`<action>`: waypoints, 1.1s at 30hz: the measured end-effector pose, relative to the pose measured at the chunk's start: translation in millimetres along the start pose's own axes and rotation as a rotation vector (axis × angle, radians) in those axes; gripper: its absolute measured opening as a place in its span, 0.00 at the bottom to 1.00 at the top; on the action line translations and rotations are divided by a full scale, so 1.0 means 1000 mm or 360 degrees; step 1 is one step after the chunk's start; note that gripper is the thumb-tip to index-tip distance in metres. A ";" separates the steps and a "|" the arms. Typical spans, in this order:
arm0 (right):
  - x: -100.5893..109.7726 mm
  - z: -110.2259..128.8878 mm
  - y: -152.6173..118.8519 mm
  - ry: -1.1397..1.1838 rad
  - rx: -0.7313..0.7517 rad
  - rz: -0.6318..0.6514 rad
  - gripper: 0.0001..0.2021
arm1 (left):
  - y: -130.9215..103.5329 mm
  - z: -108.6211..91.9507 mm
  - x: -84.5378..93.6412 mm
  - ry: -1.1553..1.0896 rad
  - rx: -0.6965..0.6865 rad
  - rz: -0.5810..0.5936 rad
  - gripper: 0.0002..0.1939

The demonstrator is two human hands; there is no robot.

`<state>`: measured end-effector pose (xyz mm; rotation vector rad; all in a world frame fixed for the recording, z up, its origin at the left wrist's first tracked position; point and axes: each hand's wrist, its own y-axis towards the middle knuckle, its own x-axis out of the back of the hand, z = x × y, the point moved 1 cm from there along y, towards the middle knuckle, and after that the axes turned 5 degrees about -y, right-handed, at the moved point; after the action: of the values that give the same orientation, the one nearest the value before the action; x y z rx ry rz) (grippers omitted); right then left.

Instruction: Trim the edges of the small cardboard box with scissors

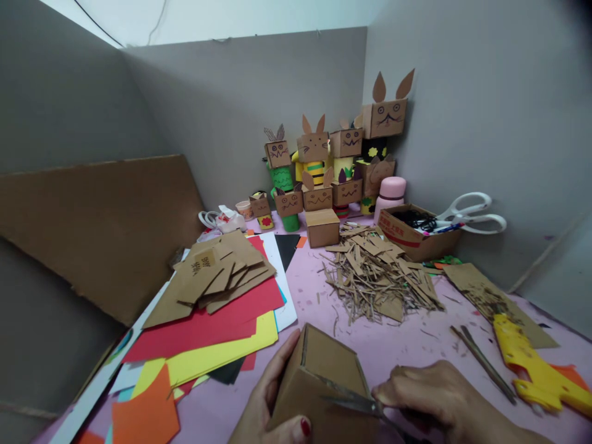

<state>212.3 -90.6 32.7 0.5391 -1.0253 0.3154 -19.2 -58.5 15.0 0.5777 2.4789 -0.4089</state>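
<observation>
At the near edge of the table, my left hand (277, 394) is wrapped round a small cardboard box (319, 370), thumb on its near face and fingers along its left side. My right hand (420, 394) is closed on a pair of scissors (361, 404), whose handles are mostly hidden by the hand and the frame's lower edge. The blades lie against the box along its upper near edge, by a thin strip of cardboard. A yellow glue gun (527, 364) rests to the right of my right hand.
Cardboard scraps (374, 271) are heaped behind the box. Cardboard pieces (222, 271) lie on coloured paper (208, 327) at left. Cardboard animal figures (314, 148) stand at the back, near a pink bottle (389, 196) and a carton (416, 240) with white scissors (472, 214).
</observation>
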 end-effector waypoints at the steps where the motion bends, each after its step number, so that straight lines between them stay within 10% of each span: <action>1: 0.000 -0.001 0.000 -0.0015 -0.0008 0.0056 0.03 | 0.000 -0.001 0.000 0.0040 -0.0005 -0.0008 0.49; 22: -0.015 -0.016 -0.004 -0.0444 0.0401 -0.0168 0.21 | 0.000 0.002 -0.002 0.0116 -0.0023 0.0017 0.49; 33: -0.012 -0.010 -0.009 -0.0528 0.0288 -0.0070 0.08 | -0.002 -0.005 -0.005 0.0468 -0.0032 -0.0050 0.48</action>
<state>218.0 -92.2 15.8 0.7949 -1.3103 0.2865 -18.6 -60.0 21.8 0.6301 2.7717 -0.3303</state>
